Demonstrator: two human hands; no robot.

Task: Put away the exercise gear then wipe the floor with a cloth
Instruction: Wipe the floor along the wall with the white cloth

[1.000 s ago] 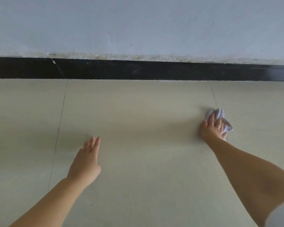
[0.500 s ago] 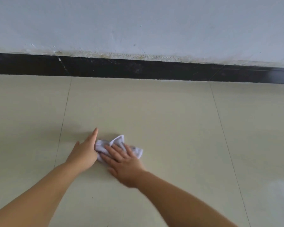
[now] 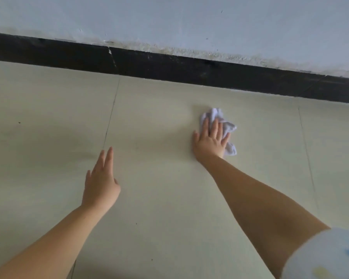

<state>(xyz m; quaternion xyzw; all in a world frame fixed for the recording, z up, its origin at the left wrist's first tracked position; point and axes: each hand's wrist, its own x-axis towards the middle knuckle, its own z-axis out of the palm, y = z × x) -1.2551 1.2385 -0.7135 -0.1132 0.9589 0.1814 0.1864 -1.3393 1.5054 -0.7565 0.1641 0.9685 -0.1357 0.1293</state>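
Two hands, left (image 3: pixel 100 185) and right (image 3: pixel 209 142); one cloth (image 3: pixel 216 116); one sleeve (image 3: pixel 326 256).

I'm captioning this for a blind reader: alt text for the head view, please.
A person's right hand presses a crumpled white cloth flat against a cream tiled floor near a black baseboard. The left hand rests open on the floor.
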